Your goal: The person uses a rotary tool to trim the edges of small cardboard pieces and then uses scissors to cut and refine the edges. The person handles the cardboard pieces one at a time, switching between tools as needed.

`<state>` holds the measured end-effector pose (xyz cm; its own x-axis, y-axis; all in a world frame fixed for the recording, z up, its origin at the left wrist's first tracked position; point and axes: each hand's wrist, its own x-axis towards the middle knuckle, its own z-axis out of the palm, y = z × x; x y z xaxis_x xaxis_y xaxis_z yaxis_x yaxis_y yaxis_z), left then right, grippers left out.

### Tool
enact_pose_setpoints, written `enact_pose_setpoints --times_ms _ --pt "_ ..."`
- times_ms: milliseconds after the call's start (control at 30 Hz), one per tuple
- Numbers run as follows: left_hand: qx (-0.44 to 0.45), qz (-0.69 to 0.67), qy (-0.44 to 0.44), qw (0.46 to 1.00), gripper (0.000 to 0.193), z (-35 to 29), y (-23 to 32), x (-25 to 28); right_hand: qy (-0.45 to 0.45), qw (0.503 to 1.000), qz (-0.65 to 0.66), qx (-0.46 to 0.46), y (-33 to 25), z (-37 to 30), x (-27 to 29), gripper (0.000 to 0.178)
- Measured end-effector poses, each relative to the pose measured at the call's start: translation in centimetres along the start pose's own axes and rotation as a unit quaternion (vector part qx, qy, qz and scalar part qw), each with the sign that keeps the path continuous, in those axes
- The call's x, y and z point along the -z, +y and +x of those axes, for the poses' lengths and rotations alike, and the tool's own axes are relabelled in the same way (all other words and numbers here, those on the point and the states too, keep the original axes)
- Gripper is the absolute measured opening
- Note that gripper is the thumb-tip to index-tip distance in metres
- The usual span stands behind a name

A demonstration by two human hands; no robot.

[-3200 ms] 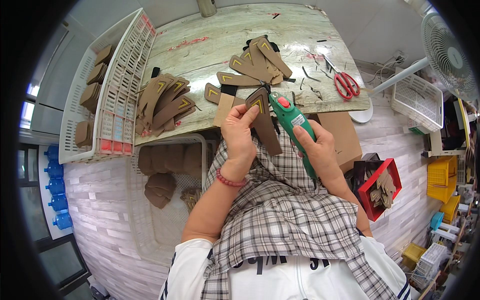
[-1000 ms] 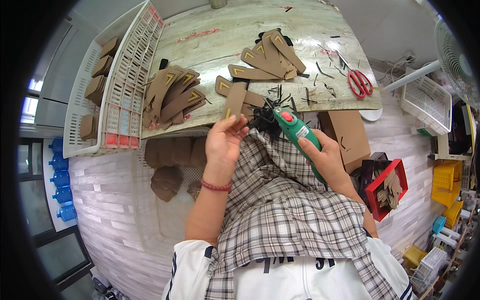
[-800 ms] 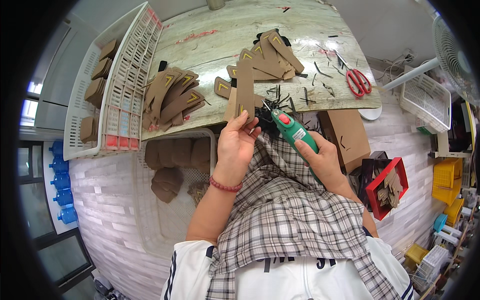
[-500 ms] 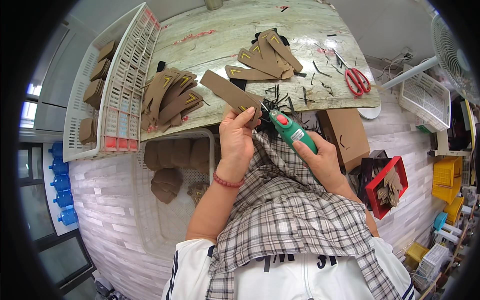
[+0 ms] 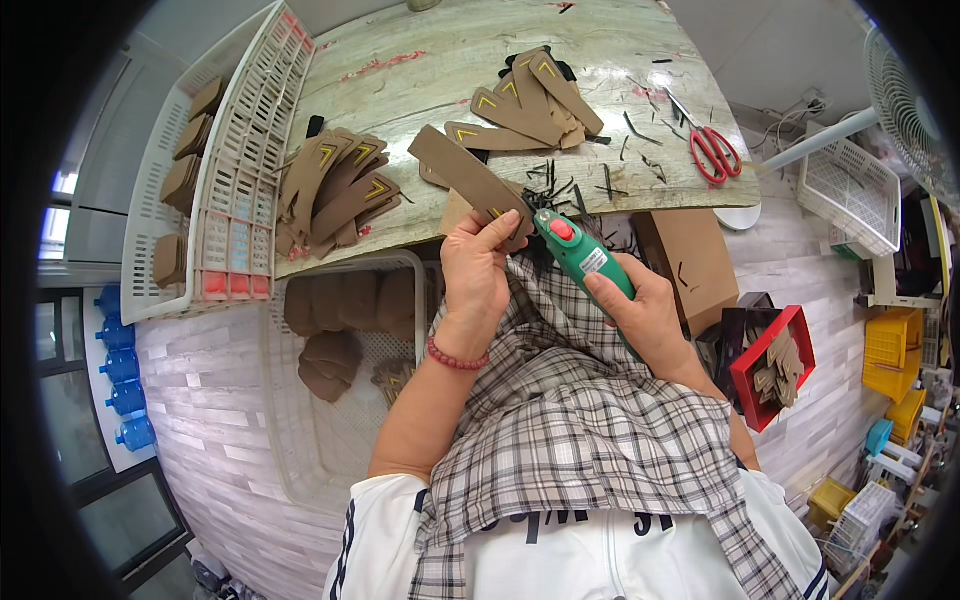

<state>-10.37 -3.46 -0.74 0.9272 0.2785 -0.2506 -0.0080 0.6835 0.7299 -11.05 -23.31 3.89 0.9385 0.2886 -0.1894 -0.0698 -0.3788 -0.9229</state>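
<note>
My left hand (image 5: 478, 262) pinches the near end of a brown fabric strap (image 5: 462, 176), close to its yellow chevron mark. The strap slants up and left over the table edge. In my right hand (image 5: 645, 312) is a green electric hand tool (image 5: 582, 258) with a red button, fingers wrapped round its body. Its thin tip points at the strap's near end, among dark scraps, so I cannot tell whether it touches. Fanned piles of similar straps lie on the table, one pile (image 5: 345, 185) to the left and another pile (image 5: 530, 105) farther back.
Red-handled scissors (image 5: 714, 155) and black offcuts (image 5: 610, 185) lie on the table's (image 5: 440, 60) right side. White crates (image 5: 235, 200) stand at the left, one below (image 5: 340, 440) holding brown pieces. A cardboard box (image 5: 690, 265) and a red bin (image 5: 752, 385) are at the right.
The strap has turned a little, its far end now higher and more steeply slanted. The tool's tip has shifted slightly beside the strap's near end. Both hands keep their holds.
</note>
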Motion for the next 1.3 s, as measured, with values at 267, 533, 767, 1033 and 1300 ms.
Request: enact_pose_setpoints --times_ms 267,533,767,1033,1300 --pt "-0.050 -0.037 0.046 0.997 0.014 0.5 1.0 0.6 -0.002 0.999 0.033 -0.039 -0.2 -0.3 0.3 0.032" --pt "-0.130 -0.078 0.146 0.978 0.017 8.9 9.9 5.1 0.006 0.999 0.026 -0.029 0.0 -0.4 0.3 0.031" --pt "-0.319 0.675 0.146 0.649 0.038 9.7 0.5 3.1 0.024 0.999 0.036 -0.028 0.8 -0.1 0.3 0.031" --pt "-0.315 0.849 0.033 0.424 0.020 13.0 1.6 2.2 0.024 0.998 0.058 -0.024 1.3 0.3 0.6 0.033" --pt "0.008 0.644 -0.021 0.765 0.015 12.4 8.7 2.5 0.025 0.999 0.042 -0.001 0.1 1.1 0.8 0.032"
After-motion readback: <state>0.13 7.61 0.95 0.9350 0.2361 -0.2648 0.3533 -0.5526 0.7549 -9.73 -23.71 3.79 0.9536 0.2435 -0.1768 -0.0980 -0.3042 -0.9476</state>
